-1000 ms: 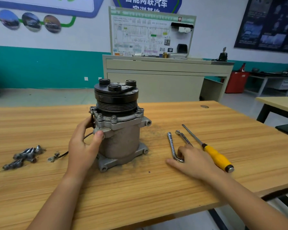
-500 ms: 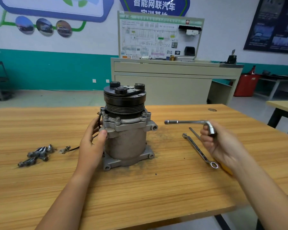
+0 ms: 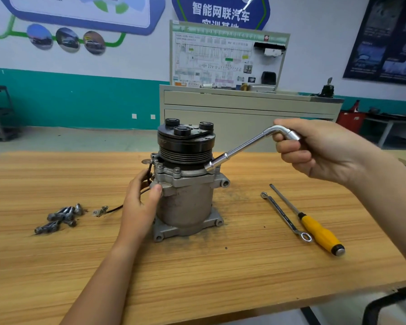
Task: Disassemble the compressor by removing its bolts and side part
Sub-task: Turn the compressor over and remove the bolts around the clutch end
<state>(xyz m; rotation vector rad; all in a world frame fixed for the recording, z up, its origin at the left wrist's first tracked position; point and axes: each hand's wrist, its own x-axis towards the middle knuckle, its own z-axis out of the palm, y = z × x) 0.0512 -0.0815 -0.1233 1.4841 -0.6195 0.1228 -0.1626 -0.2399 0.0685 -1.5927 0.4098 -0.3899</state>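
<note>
Grey cast-metal compressor stands upright in the middle of our wooden table.

Our left hand grips its left side at the flange, thumb pressed against the front. Our right hand is curled round the bent end of an L-shaped socket wrench; the wrench's far tip meets the flange's right edge, under the black pulley. Loose bolts lie heaped well left; a ring spanner and yellow-handled screwdriver lie side by side on the right.
</note>
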